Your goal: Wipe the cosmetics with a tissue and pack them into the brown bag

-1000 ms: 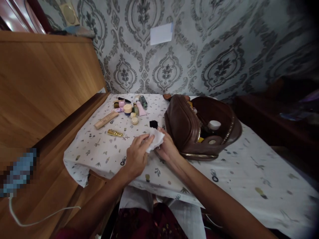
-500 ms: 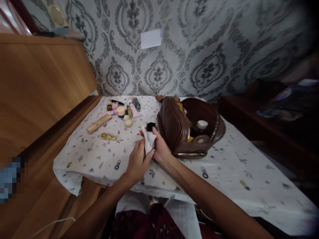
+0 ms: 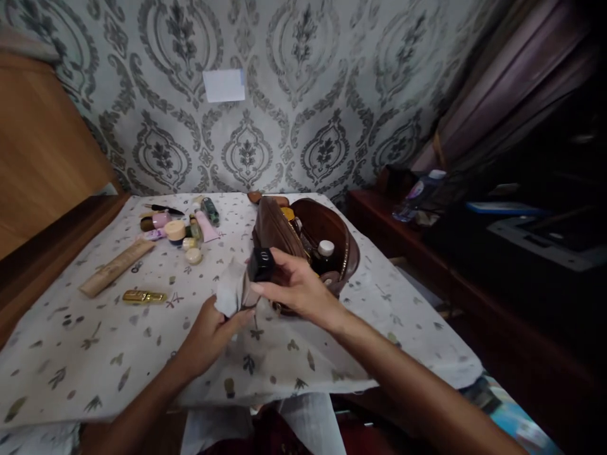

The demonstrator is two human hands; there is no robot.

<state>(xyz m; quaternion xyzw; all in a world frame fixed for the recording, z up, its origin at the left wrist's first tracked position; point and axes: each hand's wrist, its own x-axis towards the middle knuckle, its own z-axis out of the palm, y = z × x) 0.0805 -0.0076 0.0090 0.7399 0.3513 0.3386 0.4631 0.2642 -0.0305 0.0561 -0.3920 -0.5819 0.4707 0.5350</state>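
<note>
My left hand (image 3: 213, 338) is closed on a white wipe (image 3: 229, 291), pressed against the side of a small bottle. The bottle's body (image 3: 249, 294) looks beige and carries a square black cap (image 3: 261, 263). With fingers at the cap and thumb on the body, my right hand (image 3: 303, 287) grips this bottle in front of a brown leather bag (image 3: 275, 230). The bag stands unzipped, and a dark bottle with a white cap (image 3: 325, 248) shows inside. On the cloth to the left lie a gold lipstick tube (image 3: 145, 296) and a beige squeeze tube (image 3: 116, 268).
Several small jars and tubes are grouped at the back left, among them a cream jar (image 3: 175, 232) and a pink tube (image 3: 207, 225). A patterned cloth (image 3: 294, 360) covers the table. A wooden cabinet (image 3: 47, 145) stands left; a dark red ledge with a plastic bottle (image 3: 420, 193) is right.
My view has turned to the right. The bottle is tilted and more exposed, with my right hand higher around its cap; the wipe now sits on its left side.
</note>
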